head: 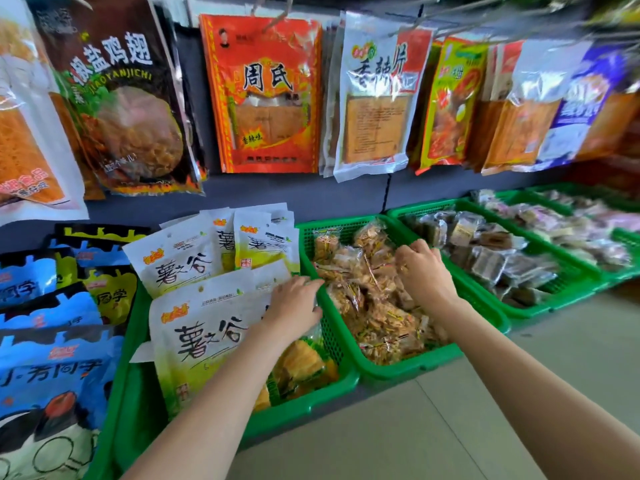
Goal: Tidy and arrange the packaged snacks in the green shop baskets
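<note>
Your two bare forearms reach in from the bottom edge, nearest the camera, over a pale tiled floor (485, 427). Your left hand (294, 303) lies on the white and green snack bags (204, 327) stacked in the left green basket (304, 407), its fingers stretched toward the wall it shares with the next basket and resting there; they look fairly straight, and I cannot tell whether they pinch anything. Beneath that wrist, yellow packets (304, 368) show at the basket's near right corner.

Your right hand (424, 271) is down in the middle green basket (408, 367), fingers curled into the heap of clear-wrapped brown snack packs (377, 306); they seem to close on one of the packs at the far side of the pile, though the exact pack is hidden by the knuckles.

To the right, a third green basket (554, 299) holds darker wrapped squares (485, 258), and a fourth basket (623, 237) beyond it is blurred. At the far left stand blue and black bags (52, 368) with a cartoon figure. Above the baskets, large packets hang from hooks against a dark back panel (277, 192): a brown bag (121, 98), a red and orange bag (266, 95), a white one (377, 98), and more to the right.
</note>
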